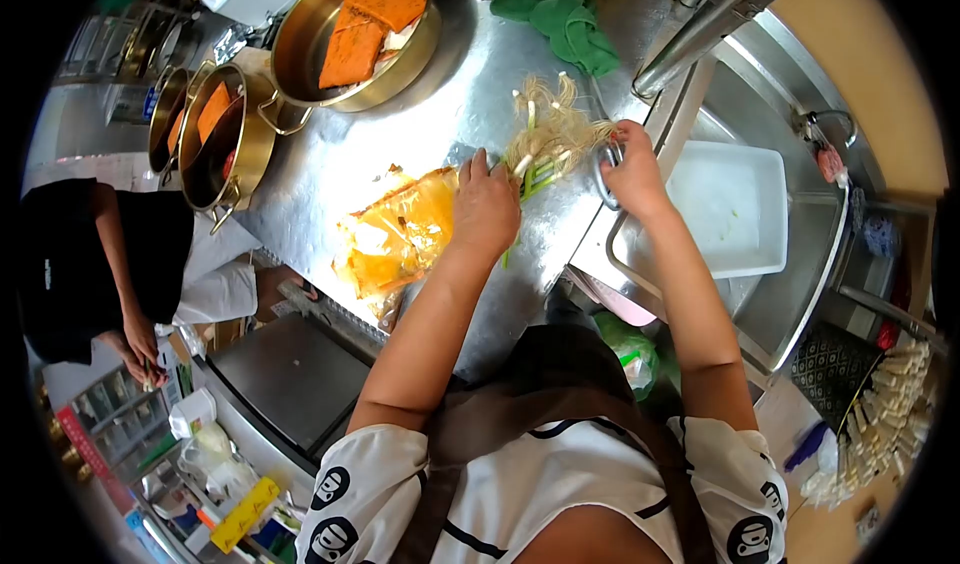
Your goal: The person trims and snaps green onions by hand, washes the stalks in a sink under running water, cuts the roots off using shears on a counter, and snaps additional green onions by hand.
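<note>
My left hand lies palm down, fingers stretched out, between a clear plastic bag stained orange and a bunch of scallions. Its fingertips are beside the scallion stems; whether they press on them is hard to see. Roots and white ends of the scallions point away from me, with green stalks running toward me. At the counter's right edge, my right hand is closed around metal loop handles that look like scissors. Part of this tool is hidden by the fingers.
Brass-coloured pots with orange blocks stand at the far left. A green cloth lies at the back. To the right, a white tub sits in the steel sink. Another person stands at the left.
</note>
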